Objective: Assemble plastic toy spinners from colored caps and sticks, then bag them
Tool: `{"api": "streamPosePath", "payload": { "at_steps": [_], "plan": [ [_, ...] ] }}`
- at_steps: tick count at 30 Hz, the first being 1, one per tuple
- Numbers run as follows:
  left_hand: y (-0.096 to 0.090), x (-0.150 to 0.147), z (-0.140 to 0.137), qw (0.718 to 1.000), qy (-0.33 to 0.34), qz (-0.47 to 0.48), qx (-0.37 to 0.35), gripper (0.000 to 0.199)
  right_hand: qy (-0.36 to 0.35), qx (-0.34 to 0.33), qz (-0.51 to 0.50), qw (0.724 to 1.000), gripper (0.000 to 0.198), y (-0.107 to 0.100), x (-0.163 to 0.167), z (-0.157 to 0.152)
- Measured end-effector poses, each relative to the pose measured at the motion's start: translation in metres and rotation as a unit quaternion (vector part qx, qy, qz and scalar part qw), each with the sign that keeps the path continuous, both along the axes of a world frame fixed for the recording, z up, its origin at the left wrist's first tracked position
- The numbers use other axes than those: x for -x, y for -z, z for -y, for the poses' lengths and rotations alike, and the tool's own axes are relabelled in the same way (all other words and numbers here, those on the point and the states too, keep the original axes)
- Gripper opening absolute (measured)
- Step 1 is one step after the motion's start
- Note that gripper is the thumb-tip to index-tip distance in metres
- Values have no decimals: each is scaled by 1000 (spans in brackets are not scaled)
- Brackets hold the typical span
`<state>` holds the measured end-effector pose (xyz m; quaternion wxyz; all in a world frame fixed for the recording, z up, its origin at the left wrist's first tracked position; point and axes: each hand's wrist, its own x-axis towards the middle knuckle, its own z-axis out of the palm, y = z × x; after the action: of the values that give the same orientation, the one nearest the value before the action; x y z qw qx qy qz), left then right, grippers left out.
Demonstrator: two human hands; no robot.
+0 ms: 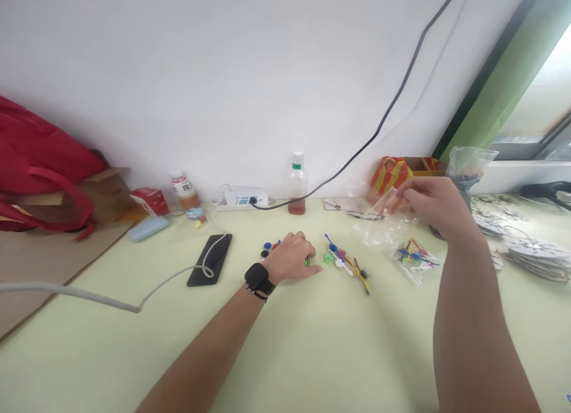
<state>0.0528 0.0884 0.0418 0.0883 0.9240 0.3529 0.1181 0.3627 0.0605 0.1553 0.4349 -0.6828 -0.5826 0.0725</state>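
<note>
My left hand (295, 258), with a black watch on the wrist, curls palm down over small coloured plastic pieces on the table. Its fingers are bent, and a bit of green and blue shows under them. Blue and dark round pieces (267, 246) lie by its knuckles. To its right is a loose group of plastic arrow spinners (339, 257) in blue, white, green, red and yellow. My right hand (430, 206) is raised over the table, finger and thumb pinched on a thin clear plastic bag (379, 225). Below it lies a small clear packet of coloured spinners (414, 257).
A black phone (209, 259) with a pale cable lies left. Along the wall stand a drink bottle (184, 190), a power strip (241, 197) and a clear bottle (297, 187). White discs (539, 255) are stacked right. A red bag (40, 145) rests on a box at far left.
</note>
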Motion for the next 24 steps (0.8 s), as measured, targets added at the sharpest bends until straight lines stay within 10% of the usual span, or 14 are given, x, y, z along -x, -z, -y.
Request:
{"api": "streamPosePath", "payload": {
  "at_steps": [4,14,19,24],
  "plan": [
    [-2,-2,1,1000,1,3,-7,24,66,-46,-156,985,26,23,-14,-21],
    [0,-7,2,999,-6,42,3,24,-63,11,-290,955,38,118,-6,-83],
    [5,-10,4,999,1,40,-2,22,-90,74,-123,985,62,121,11,-84],
    [11,-21,10,999,-23,11,-36,22,-205,159,43,965,26,104,28,-78]
  ]
}}
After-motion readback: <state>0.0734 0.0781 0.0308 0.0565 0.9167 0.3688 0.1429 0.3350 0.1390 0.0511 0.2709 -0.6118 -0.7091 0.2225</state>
